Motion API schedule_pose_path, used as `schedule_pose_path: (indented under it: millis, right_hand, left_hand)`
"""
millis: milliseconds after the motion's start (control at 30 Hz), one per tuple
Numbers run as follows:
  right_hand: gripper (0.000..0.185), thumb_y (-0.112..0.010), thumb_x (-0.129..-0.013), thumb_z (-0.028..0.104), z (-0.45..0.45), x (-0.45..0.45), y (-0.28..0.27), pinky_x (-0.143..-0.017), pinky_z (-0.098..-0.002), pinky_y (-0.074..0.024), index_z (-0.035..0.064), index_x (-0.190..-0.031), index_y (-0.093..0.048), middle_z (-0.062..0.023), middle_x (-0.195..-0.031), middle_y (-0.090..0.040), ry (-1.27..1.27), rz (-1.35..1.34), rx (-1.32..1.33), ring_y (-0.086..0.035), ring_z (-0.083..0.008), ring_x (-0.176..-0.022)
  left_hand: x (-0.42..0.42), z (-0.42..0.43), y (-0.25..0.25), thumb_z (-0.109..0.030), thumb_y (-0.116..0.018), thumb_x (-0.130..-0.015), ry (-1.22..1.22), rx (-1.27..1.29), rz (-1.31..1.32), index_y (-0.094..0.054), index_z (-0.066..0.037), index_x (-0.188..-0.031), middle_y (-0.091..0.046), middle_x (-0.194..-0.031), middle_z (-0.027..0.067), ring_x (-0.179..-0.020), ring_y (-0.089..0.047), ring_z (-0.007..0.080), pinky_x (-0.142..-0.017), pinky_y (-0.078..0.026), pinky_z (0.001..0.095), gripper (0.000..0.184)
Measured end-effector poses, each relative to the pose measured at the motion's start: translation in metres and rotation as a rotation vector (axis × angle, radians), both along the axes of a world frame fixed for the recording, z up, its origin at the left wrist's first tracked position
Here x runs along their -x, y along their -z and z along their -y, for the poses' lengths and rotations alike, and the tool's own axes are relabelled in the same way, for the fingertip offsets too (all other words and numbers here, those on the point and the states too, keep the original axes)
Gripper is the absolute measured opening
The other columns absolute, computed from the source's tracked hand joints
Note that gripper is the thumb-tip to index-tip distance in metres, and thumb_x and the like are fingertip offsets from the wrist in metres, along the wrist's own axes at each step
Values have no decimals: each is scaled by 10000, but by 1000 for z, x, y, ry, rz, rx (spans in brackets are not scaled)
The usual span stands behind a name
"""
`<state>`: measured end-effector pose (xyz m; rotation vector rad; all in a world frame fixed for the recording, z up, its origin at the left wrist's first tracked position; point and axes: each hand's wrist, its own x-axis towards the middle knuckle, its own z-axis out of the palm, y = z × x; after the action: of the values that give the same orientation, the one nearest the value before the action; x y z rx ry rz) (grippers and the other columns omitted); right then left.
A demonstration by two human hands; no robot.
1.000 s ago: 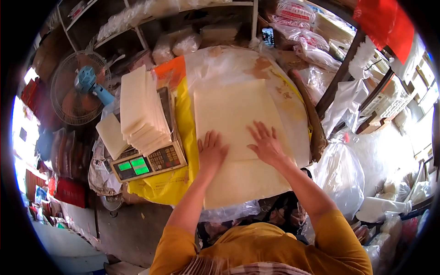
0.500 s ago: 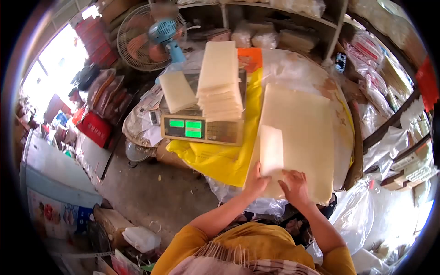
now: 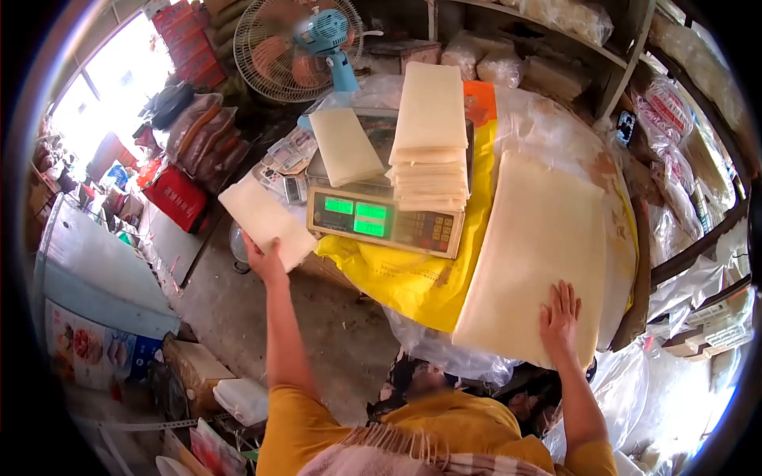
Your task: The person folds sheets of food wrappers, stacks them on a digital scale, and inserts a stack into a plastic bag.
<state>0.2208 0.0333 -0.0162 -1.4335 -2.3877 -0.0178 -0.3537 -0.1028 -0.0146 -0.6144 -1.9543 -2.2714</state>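
My left hand (image 3: 266,258) grips the lower edge of a pale cream rectangular sheet (image 3: 266,218), held out to the left of the scale, thumb on its upper face. My right hand (image 3: 562,316) lies flat with fingers stretched on a large cream stack of sheets (image 3: 532,238) on the right of the table. Between the two hands stands a digital scale (image 3: 385,224) with green lit displays. On it rest a tall pile of narrow cream sheets (image 3: 431,119) and, to its left, a smaller cream block (image 3: 345,147). The sheets' material I cannot tell.
A yellow plastic sack (image 3: 397,282) lies under the scale. Behind the table stand a blue fan (image 3: 321,36) and shelves (image 3: 548,28) with bagged goods. A phone-like device (image 3: 625,127) sits at the right, and clear plastic (image 3: 448,353) hangs off the front edge.
My left hand has swung left, carrying the narrow sheet off the large stack to beside the scale. My right hand has opened flat on the stack. The view has shifted slightly.
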Motion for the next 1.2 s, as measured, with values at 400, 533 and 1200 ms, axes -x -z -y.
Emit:
schedule_pose_path:
  millis: [400, 533, 1200]
  right_hand:
    - [479, -550, -843, 170, 2, 5, -9, -1071, -550, -234, 27, -1292, -459, -170, -1396, -383, 43, 14, 31, -327, -377, -1310]
    - [446, -564, -842, 171, 1, 10, -19, -1055, -546, -256, 31, -1259, -490, -180, -1370, -411, 61, -33, 70, -347, -380, -1294]
    - [326, -659, -757, 153, -216, 266, -180, -736, -333, -510, -38, -1017, -614, -120, -920, -640, -124, -1251, 859, -627, -229, -803]
  left_hand:
    - [101, -119, -21, -218, -699, -794, -161, 634, -598, -604, -8, -1061, -622, -963, 160, -901, -601, 314, -827, -471, 384, 352]
    - [48, -164, -86, -366, -715, -745, 131, 693, -299, -528, -16, -1179, -656, -945, 160, -966, -597, 347, -856, -458, 422, 588]
    - [-40, -196, -208, 11, -568, -845, 753, -165, 204, -364, 26, -1377, -595, -1122, 122, -967, -600, 181, -835, -493, 302, 570]
